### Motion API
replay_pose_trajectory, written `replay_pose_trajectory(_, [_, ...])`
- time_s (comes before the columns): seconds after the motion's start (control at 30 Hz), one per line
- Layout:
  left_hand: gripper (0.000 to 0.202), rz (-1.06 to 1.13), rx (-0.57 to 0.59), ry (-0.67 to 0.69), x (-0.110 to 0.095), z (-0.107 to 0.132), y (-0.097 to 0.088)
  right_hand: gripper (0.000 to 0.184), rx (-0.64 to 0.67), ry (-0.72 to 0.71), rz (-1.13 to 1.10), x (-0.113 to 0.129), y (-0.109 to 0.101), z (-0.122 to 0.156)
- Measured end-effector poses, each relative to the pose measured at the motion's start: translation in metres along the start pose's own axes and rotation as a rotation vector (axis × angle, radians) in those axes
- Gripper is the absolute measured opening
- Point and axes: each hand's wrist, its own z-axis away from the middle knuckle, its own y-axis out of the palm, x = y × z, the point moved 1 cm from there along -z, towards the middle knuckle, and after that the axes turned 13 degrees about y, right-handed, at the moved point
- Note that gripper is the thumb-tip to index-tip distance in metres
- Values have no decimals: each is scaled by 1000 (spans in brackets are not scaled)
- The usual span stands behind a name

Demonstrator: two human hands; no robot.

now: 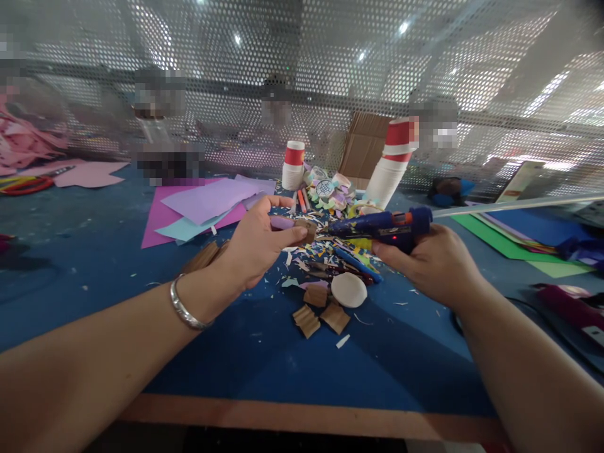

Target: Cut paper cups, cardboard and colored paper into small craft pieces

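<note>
My left hand (257,242) pinches a small brown corrugated cardboard piece (307,229) with a lilac bit beside it, held above the blue table (264,358). My right hand (431,264) grips a blue hot glue gun (384,228), a white glue stick jutting out behind it to the right. The gun's nozzle points left, close to the cardboard piece. Below the hands lie three brown cardboard pieces (321,311) and a white round disc (348,290) among paper scraps. A silver bracelet circles my left wrist.
Purple, pink and light blue paper sheets (202,207) lie at the left. Two stacks of red-and-white paper cups (294,165) stand behind a heap of paper decorations. Green and blue sheets (509,236) lie at the right. A perforated metal screen closes the back.
</note>
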Motion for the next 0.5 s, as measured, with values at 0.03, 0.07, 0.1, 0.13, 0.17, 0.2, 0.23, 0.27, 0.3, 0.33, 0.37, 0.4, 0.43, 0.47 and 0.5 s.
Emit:
replay_pose_trajectory(0.03, [50,-12,2,2,0,0,0,40,2,-4,5,0,0,0])
replay_pose_trajectory(0.07, [50,-23,7,3,0,0,0,39,1,-8,8,1,0,0])
replay_pose_trajectory(0.1, [49,-34,12,3,0,0,0,38,-1,-10,12,2,-1,0])
replay_pose_trajectory(0.13, [50,-48,17,3,0,0,0,38,-2,-12,15,2,-1,0])
replay_pose_trajectory(0.17, [50,-64,23,5,1,0,1,38,-1,-13,18,2,-1,0])
replay_pose_trajectory(0.2, [50,-78,27,8,1,0,1,39,1,-15,21,3,-1,0])
replay_pose_trajectory(0.23, [50,-88,32,11,1,0,1,39,2,-16,22,3,-1,0])
replay_pose_trajectory(0.27, [50,-91,34,14,1,0,0,38,2,-16,24,3,-1,1])
replay_pose_trajectory(0.3, [49,-86,35,17,1,0,0,38,-1,-13,25,3,-1,1])
replay_pose_trajectory(0.33, [48,-74,36,22,2,0,0,38,-5,-8,26,3,-1,1])
replay_pose_trajectory(0.37, [47,-59,36,28,2,1,0,38,-7,0,29,3,-1,1])
replay_pose_trajectory(0.4, [46,-43,37,36,2,1,0,38,-7,6,32,3,-1,1])
replay_pose_trajectory(0.43, [46,-28,39,45,2,1,0,39,-6,10,36,3,-2,1])
replay_pose_trajectory(0.47, [45,-18,40,52,2,1,-1,38,-6,7,42,3,-2,1])
replay_pose_trajectory(0.5, [44,-13,44,56,2,2,0,38,-6,0,48,3,-2,1])
